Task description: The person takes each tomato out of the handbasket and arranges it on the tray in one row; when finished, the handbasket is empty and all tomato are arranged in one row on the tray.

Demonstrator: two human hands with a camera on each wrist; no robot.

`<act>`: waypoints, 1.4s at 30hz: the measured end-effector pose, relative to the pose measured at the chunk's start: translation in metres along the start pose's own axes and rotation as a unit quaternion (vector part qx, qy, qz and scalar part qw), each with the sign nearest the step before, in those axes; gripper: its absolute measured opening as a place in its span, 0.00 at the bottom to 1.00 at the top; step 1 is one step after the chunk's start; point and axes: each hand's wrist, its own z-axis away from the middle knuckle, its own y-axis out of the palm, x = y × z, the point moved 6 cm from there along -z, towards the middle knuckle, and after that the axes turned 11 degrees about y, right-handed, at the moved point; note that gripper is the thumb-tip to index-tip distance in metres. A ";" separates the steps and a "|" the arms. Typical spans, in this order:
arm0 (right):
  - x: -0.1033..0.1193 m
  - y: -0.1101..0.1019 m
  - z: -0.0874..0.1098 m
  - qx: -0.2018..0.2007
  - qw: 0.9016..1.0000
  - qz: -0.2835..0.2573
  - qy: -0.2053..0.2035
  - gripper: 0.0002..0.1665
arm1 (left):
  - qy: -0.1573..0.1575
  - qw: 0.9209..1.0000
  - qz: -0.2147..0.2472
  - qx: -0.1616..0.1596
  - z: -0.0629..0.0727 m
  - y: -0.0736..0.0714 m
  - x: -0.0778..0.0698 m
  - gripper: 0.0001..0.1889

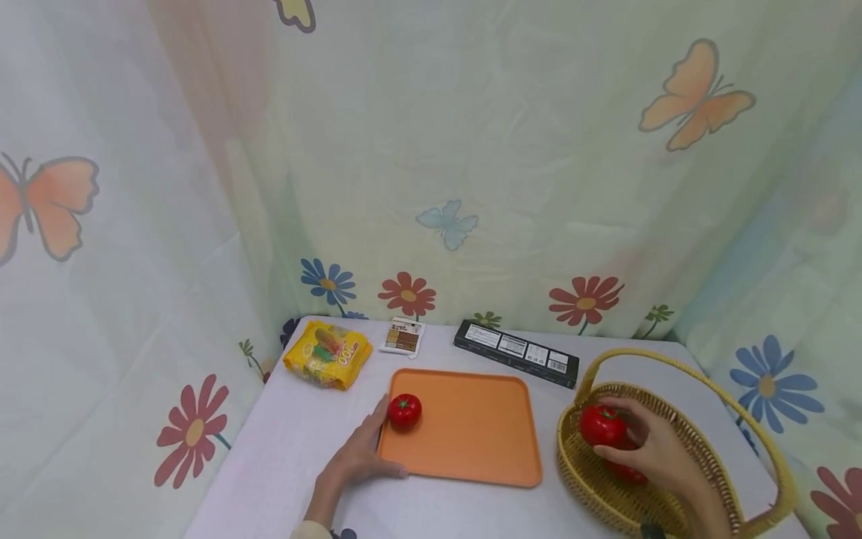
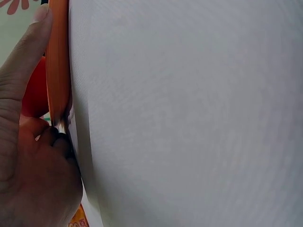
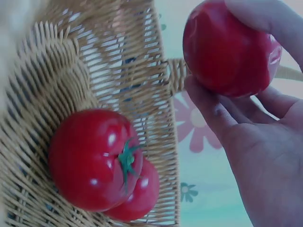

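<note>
My right hand [image 1: 649, 449] grips a red tomato [image 1: 602, 426] between thumb and fingers, above the wicker basket [image 1: 572, 468]. Two more tomatoes lie in that basket in the right wrist view: one with a green stem [image 3: 90, 158], and another tomato [image 3: 144, 194] partly hidden beneath it. My left hand [image 1: 364, 449] touches the near left corner of an orange tray [image 1: 471, 427], its fingers stretched along the left side and its thumb along the front edge. One tomato [image 1: 405, 412] with a green top sits inside the tray, close to the left fingers.
Behind the tray lie a yellow snack packet [image 1: 328, 355], a small white and brown packet [image 1: 402, 337] and a long black box [image 1: 515, 352]. The basket's tall handle [image 1: 734, 404] arches over its right side. A patterned curtain [image 1: 505, 187] encloses the white table [image 1: 269, 471].
</note>
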 end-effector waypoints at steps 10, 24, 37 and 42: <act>0.028 0.012 0.016 -0.005 1.000 0.007 -0.020 0.48 | 0.021 1.000 -0.001 0.000 -0.002 0.000 0.000 0.76; 0.055 0.077 0.007 0.046 0.996 -0.082 0.004 0.48 | 0.009 1.000 -0.001 -0.001 -0.002 0.001 0.003 0.77; 0.068 0.137 -0.027 0.058 0.984 -0.168 -0.026 0.51 | 0.014 1.000 0.006 -0.004 -0.003 0.000 0.002 0.76; 0.067 0.165 -0.037 0.053 0.977 -0.207 -0.003 0.52 | 0.011 1.000 0.006 -0.005 -0.002 0.000 0.001 0.76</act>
